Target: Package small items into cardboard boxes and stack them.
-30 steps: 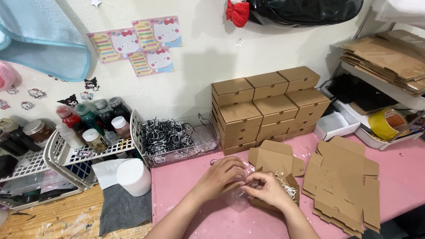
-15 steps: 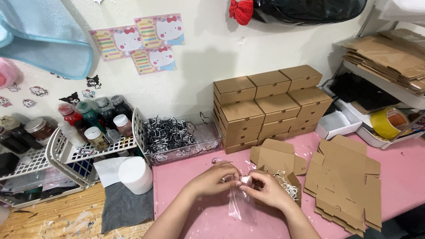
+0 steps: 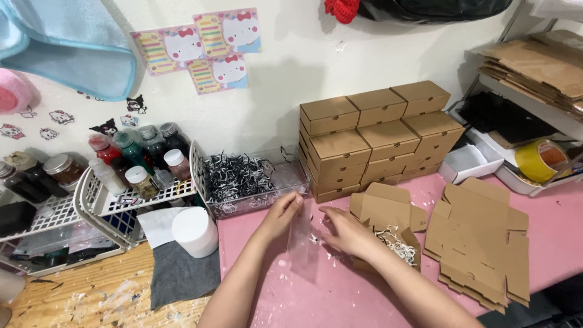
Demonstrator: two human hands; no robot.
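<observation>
When read from the left edge, starts with a white wire basket [image 3: 103,200] of capped bottles, then a white cylinder [image 3: 194,231] standing on a grey cloth [image 3: 182,273]. Just right of that, against the wall, a clear tray [image 3: 291,182] of black-and-white paper shreds.

Next, the left hand [image 3: 280,215], just in front of that tray: thumb and fingers closed in a pinch on the upper left edge of a small clear bag [image 3: 302,243]. Held low over the pink table [image 3: 546,225], between the two hands, hanging roughly upright and looking empty. On its other side, the right hand [image 3: 346,231]: fingers curled toward the bag's right edge and seemingly gripping it, though cannot tell how firmly.

Judged as the step of holding the bag by its mouth, nothing yet inside. Calls next for a light, steady pinch on both edges, since thin film of this kind probably clings and folds easily.

Touching the right wrist, an open cardboard box [image 3: 388,212] with pale shreds inside. Behind it, a stack of closed boxes [image 3: 376,136]. Further right, flat box blanks [image 3: 480,243], and last a yellow tape roll [image 3: 540,159].
</observation>
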